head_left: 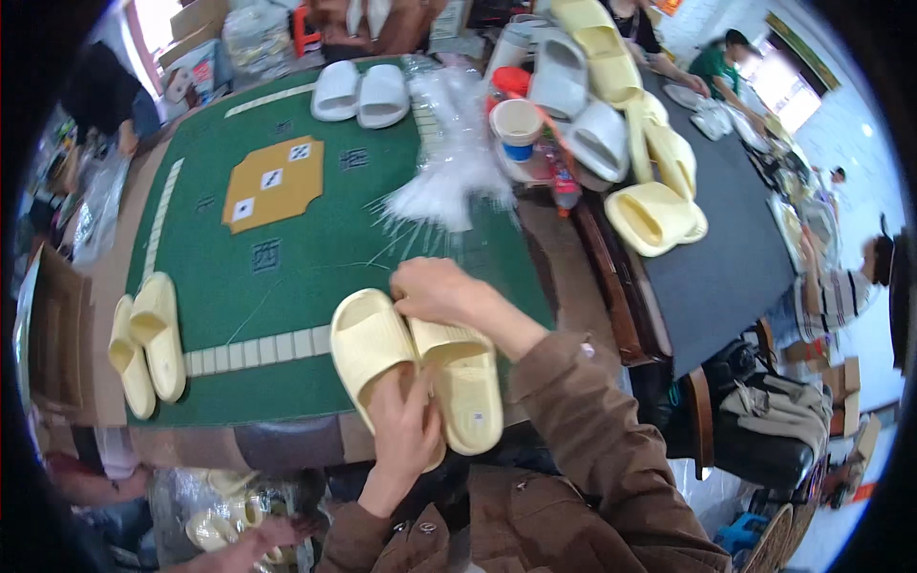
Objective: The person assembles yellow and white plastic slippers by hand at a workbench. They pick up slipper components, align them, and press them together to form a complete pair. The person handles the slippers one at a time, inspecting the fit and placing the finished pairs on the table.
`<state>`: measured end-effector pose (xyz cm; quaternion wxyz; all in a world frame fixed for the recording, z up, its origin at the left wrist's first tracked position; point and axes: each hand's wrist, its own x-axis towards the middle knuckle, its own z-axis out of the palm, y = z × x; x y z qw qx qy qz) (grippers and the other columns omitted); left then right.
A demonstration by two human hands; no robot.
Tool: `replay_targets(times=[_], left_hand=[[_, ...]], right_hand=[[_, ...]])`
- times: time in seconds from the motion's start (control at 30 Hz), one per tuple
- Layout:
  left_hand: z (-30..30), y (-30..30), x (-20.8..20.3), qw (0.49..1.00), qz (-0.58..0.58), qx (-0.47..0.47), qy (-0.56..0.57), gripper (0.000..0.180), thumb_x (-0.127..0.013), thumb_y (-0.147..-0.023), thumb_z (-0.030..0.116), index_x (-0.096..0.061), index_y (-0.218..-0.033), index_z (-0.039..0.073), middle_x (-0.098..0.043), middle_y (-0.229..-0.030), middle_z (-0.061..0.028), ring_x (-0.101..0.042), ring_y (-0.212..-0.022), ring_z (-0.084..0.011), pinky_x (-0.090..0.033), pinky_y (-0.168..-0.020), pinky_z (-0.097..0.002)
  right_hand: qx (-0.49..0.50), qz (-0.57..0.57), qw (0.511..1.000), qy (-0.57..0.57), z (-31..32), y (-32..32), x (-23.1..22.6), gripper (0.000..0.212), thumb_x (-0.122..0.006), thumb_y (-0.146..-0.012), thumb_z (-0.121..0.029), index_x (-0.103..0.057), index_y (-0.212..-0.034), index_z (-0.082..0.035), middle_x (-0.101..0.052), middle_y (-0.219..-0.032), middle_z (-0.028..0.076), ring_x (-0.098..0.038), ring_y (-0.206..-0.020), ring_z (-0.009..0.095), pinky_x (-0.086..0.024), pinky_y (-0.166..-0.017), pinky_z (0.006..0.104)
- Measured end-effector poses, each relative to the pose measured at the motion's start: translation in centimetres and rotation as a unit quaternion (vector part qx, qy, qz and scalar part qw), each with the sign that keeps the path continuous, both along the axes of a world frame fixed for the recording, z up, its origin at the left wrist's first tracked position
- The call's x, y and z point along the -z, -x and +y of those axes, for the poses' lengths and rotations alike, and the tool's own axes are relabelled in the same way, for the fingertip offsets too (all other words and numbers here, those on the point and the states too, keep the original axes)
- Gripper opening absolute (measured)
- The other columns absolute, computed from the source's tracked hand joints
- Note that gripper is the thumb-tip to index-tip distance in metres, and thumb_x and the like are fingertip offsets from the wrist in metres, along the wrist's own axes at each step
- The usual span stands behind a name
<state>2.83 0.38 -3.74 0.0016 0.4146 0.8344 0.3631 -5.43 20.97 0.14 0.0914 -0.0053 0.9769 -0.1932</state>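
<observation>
A pair of pale yellow slippers (475,399) lies side by side at the table's near edge, between my hands. My left hand (399,428) is over the left slipper of the pair, its fingers bent and drawn together at the inner edges; anything in them is too small to see. Above the gap between the slippers, my right hand (435,289) is closed in a pinch, with whatever it grips hidden. Beyond it a bundle of thin clear plastic strands (444,196) fans out on the green mat (325,239). A few loose strands trail toward my hands.
Another yellow pair (158,334) stands at the left and a white pair (360,95) at the back. On the right are a paper cup (516,124), a bottle (564,186) and piled slippers (654,218). Other people work around; someone's hand (277,535) reaches into bagged slippers below.
</observation>
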Motion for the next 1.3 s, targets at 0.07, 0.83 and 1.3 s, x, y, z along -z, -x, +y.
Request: replay_targets(times=[0.07,0.83,1.3], left_hand=[[0.3,-0.3,-0.5,0.999,0.017,-0.001,0.031,0.052,-0.066,-0.083,0.013,-0.052,-0.132,0.001,-0.043,-0.127,-0.0251,-0.044,-0.119,-0.0425,-0.036,-0.097,-0.0502],[-14.4,16.5,3.9,0.894,0.163,-0.183,0.376,0.053,-0.044,-0.093,0.011,-0.038,-0.146,0.005,-0.042,-0.142,-0.023,-0.034,-0.136,-0.0415,-0.028,-0.113,-0.0482],[-38.1,35.9,4.5,0.69,0.28,-0.468,0.476,0.05,-0.043,-0.098,0.013,-0.04,-0.147,0.023,-0.033,-0.153,-0.015,-0.031,-0.141,-0.0321,-0.038,-0.109,-0.0424]], right_hand=[[-0.009,0.026,0.999,-0.026,0.1,0.2,0.5,0.022,-0.061,-0.075,-0.02,-0.072,-0.085,-0.002,-0.068,-0.09,0.018,-0.066,-0.089,0.037,-0.053,-0.076,0.047],[0.356,0.461,0.796,0.164,14.5,-23.3,-9.8,0.026,-0.042,-0.099,-0.006,-0.059,-0.116,0.001,-0.059,-0.079,0.005,-0.058,-0.076,0.011,-0.049,-0.075,0.0261],[0.475,0.449,0.754,-0.069,21.5,-19.6,-8.0,0.027,-0.059,-0.094,-0.014,-0.052,-0.112,0.005,-0.053,-0.105,0.016,-0.057,-0.089,0.025,-0.049,-0.078,0.0353]])
